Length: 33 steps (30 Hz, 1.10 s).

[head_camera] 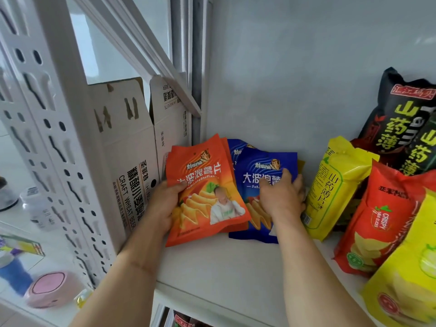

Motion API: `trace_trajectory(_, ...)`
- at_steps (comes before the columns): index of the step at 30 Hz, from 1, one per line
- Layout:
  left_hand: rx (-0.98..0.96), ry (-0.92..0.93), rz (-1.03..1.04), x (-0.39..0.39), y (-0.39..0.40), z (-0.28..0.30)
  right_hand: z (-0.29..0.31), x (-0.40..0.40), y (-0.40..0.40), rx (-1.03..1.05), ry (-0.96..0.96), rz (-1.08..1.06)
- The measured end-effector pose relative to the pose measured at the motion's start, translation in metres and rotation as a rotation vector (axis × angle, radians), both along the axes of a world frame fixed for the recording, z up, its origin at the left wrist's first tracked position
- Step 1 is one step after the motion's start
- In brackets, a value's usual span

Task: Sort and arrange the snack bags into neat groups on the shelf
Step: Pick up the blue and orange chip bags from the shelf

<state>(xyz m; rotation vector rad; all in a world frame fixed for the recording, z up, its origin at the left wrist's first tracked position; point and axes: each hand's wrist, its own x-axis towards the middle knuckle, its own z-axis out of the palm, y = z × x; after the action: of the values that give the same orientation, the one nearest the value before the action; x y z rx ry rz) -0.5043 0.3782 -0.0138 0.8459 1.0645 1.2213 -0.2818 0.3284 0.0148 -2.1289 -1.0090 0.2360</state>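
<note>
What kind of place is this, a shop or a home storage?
Probably a small shop's stockroom or a storage corner; I cannot tell which. A white metal shelf holds several snack bags of one brand, such as the orange bag and the blue bag, and cardboard beer cartons stand beside them.

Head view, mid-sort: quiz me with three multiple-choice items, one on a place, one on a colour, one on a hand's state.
1. Where does the white cardboard beer carton stand?
A. Left of the orange crinkle-chip bag
B. Right of the yellow bags
C. On top of the blue bag

2. What colour is the bag under the right hand?
A. Green
B. Blue
C. Black

3. What is the left hand doing?
A. Hanging idle
B. Pressing the shelf
C. Gripping the orange bag's left edge

Answers:
1 A: the carton stands left of the orange bag.
2 B: the right hand lies on the blue chip bag.
3 C: the left hand's thumb lies over the bag's front.
</note>
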Motion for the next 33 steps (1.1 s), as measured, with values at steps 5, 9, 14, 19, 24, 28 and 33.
trace_trajectory(5, 0.037, 0.022, 0.043, -0.003, -0.005, -0.004, -0.006, 0.009, 0.011, 0.081, 0.111, -0.004)
trace_trajectory(9, 0.064, 0.022, 0.069, -0.004, -0.005, -0.007, 0.001, 0.016, 0.023, 0.166, 0.257, 0.010)
trace_trajectory(14, 0.063, 0.004, 0.075, -0.003, -0.006, -0.006, 0.010, 0.019, 0.035, 0.083, 0.447, 0.084)
trace_trajectory(19, 0.068, 0.026, 0.089, -0.003, -0.006, -0.007, 0.013, 0.018, 0.038, 0.016, 0.297, 0.105)
trace_trajectory(24, 0.072, 0.033, 0.068, -0.003, -0.007, -0.007, 0.012, 0.017, 0.036, 0.092, 0.458, 0.115)
trace_trajectory(28, 0.079, 0.021, 0.054, -0.003, -0.011, -0.005, 0.011, 0.017, 0.031, 0.083, 0.678, 0.189)
trace_trajectory(33, 0.080, -0.023, 0.037, -0.004, -0.021, -0.002, 0.013, 0.016, 0.028, 0.084, 0.659, 0.271)
